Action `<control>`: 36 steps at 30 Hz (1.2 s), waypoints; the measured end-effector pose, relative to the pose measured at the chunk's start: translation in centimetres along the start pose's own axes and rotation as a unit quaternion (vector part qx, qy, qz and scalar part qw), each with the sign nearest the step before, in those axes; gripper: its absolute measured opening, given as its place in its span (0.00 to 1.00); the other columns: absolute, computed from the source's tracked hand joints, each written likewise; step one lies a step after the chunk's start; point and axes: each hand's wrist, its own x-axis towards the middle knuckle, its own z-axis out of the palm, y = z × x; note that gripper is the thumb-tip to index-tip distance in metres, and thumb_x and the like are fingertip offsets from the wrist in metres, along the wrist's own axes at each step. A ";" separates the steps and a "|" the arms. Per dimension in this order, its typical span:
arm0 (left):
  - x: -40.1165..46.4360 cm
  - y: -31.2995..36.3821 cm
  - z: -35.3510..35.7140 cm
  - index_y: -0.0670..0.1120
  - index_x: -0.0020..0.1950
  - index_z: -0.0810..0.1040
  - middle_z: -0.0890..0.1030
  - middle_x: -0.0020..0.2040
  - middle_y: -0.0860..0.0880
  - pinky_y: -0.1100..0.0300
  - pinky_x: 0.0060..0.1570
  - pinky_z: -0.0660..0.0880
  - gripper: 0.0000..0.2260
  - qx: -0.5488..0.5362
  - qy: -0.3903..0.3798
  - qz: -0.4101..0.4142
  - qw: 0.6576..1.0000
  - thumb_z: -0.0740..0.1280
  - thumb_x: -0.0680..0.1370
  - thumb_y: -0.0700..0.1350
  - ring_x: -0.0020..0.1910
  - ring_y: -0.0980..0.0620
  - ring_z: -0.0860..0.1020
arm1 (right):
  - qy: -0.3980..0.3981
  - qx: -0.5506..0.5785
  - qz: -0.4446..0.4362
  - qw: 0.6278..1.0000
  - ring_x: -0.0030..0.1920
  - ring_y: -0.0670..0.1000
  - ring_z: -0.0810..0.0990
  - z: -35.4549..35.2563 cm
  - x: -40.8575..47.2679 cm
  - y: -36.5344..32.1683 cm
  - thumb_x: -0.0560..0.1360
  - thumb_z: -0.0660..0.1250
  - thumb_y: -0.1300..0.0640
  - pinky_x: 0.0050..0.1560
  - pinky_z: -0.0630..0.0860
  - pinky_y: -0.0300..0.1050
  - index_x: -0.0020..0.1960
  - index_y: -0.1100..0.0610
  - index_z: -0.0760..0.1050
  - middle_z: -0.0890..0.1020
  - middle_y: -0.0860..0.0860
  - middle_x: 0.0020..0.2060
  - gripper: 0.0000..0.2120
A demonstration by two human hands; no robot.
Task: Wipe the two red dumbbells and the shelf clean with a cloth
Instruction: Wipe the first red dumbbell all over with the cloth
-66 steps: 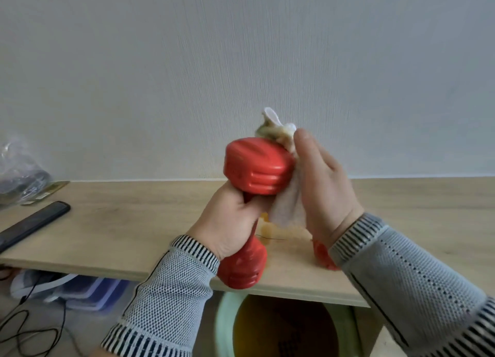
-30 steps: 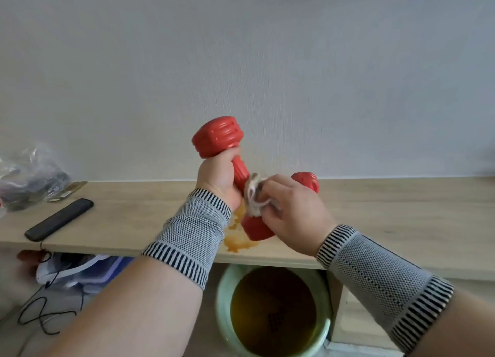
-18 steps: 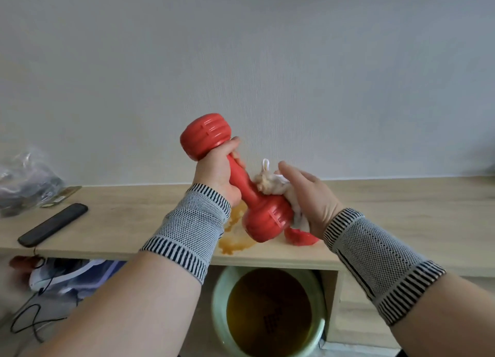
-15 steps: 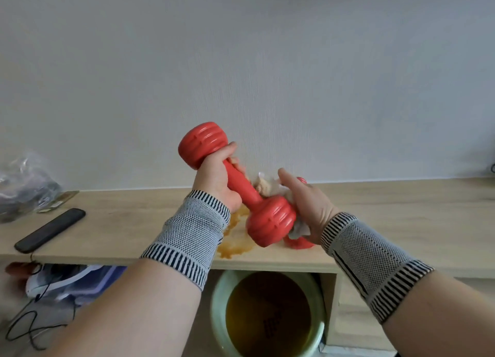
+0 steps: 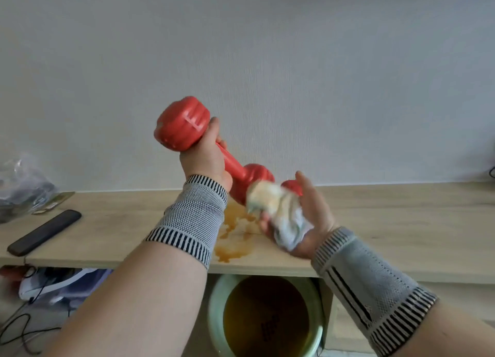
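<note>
Above the stained shelf (image 5: 401, 223), the left hand (image 5: 207, 156) gripped the raised dumbbell's (image 5: 214, 148) handle, exposing its lower head to the crumpled cloth (image 5: 278, 212) cupped by the right hand's (image 5: 308, 223) curled fingers; the second dumbbell (image 5: 293, 186) lay behind them.

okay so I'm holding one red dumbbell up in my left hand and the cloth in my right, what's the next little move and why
Probably bring the cloth back against the lower end of the dumbbell and rub it. Your right hand holds the bunched cloth beside that end, with the left hand gripping the handle. The brown spill on the shelf and the second dumbbell behind the cloth can wait.
</note>
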 end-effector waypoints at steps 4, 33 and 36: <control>0.2 -0.5 -0.6 0.48 0.31 0.72 0.73 0.25 0.53 0.58 0.38 0.70 0.13 0.031 0.056 -0.010 0.998 0.74 0.71 0.45 0.28 0.54 0.72 | 0.260 -0.230 -0.298 0.889 0.39 0.56 0.80 0.7 0.6 -2.9 0.80 0.51 0.53 0.35 0.81 0.47 0.59 0.57 0.71 0.79 0.57 0.44 0.15; 1.0 -6.6 5.3 0.46 0.33 0.71 0.74 0.29 0.52 0.59 0.37 0.72 0.10 0.038 0.000 -0.203 0.978 0.66 0.74 0.40 0.32 0.53 0.74 | 0.217 -0.031 -0.298 0.929 0.20 0.46 0.68 -4.9 -1.7 -8.6 0.78 0.52 0.37 0.22 0.63 0.32 0.50 0.55 0.75 0.76 0.52 0.27 0.23; 0.3 -9.4 7.1 0.43 0.37 0.73 0.76 0.32 0.47 0.54 0.47 0.75 0.06 0.116 -0.065 -0.258 0.957 0.62 0.73 0.36 0.35 0.47 0.76 | 0.311 -0.062 -0.340 0.886 0.25 0.49 0.71 -7.0 -1.8 -10.6 0.77 0.54 0.39 0.24 0.63 0.36 0.56 0.56 0.74 0.81 0.56 0.37 0.23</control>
